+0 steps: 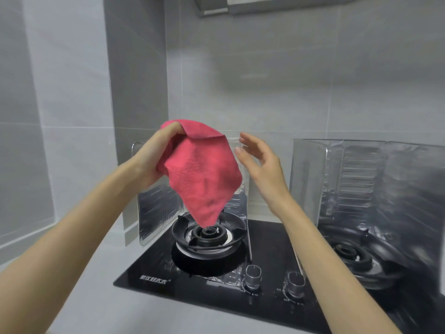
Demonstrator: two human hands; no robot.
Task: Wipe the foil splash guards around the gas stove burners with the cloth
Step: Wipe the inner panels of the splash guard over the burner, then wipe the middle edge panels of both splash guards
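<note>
1. The pink cloth hangs in the air directly above the left burner, in front of the foil guard that wraps that burner. I see it touching no foil.
2. Its long axis runs from a bunched top corner, up and left of the burner, down to a loose pointed corner that aims almost straight at the burner head. The broad face is turned towards me.
3. The left grip is clenched on that top corner, up and left of the burner, with fingers and thumb curled round the bunched fabric. I judge it is held high so that the cloth drapes open and can be gathered into a wiping pad.
4. The right grip is released, its fingers spread and relaxed. It sits up and right of the burner, just beside the cloth's right edge but not touching it, and looks placed to catch that edge.
5. The left foil guard stands upright behind and to both sides of the burner, partly hidden by the cloth. The right foil guard stands well to the right of the left burner, round the right burner.
6. Everything sits on the black glass stove, which rests on the grey bench.
7. As I read it, the wiping of either guard is yet to start.
</note>
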